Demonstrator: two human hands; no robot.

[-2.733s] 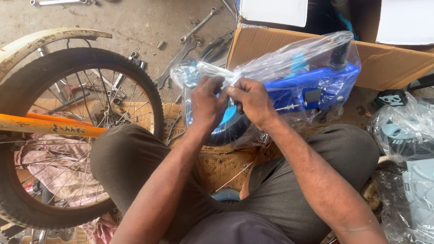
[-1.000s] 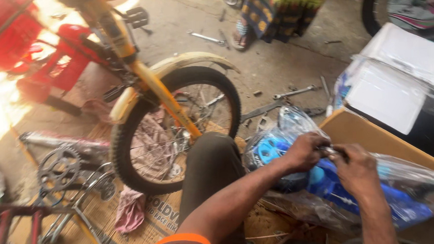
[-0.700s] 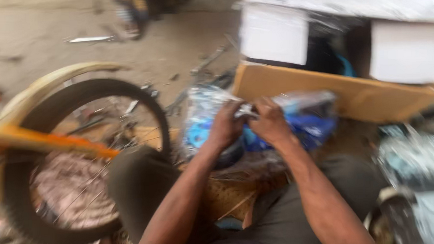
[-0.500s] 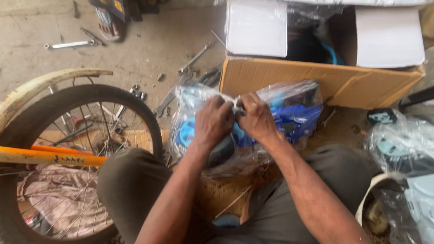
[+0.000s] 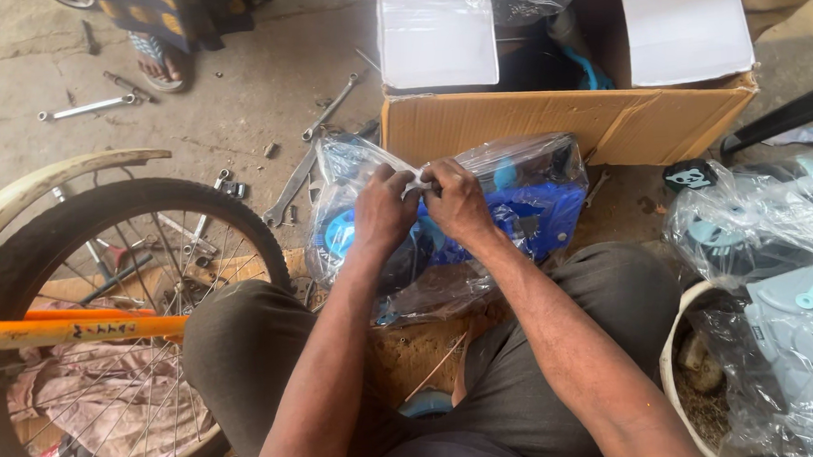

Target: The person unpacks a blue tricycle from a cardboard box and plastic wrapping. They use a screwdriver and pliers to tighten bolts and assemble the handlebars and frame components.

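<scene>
Clear plastic bag [image 5: 515, 172] of blue parts rests on the person's knees at twelve o'clock from them, before the cardboard box [image 5: 559, 128], left hand [image 5: 382, 211] and right hand [image 5: 456, 203] fingers pinched shut on its neck, apparently to work it open.

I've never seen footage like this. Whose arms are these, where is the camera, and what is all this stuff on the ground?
The camera sits on a person's head and looks down, so the two arms are the wearer's own. The person sits on the ground. The left hand and right hand both pinch the top of a clear plastic bag with blue parts inside. Behind it stands an open cardboard box. To the left is a bicycle wheel with an orange frame. Spanners lie scattered on the concrete. At right, more bagged parts in pale grey. Someone else's sandalled foot shows at the top.
</scene>
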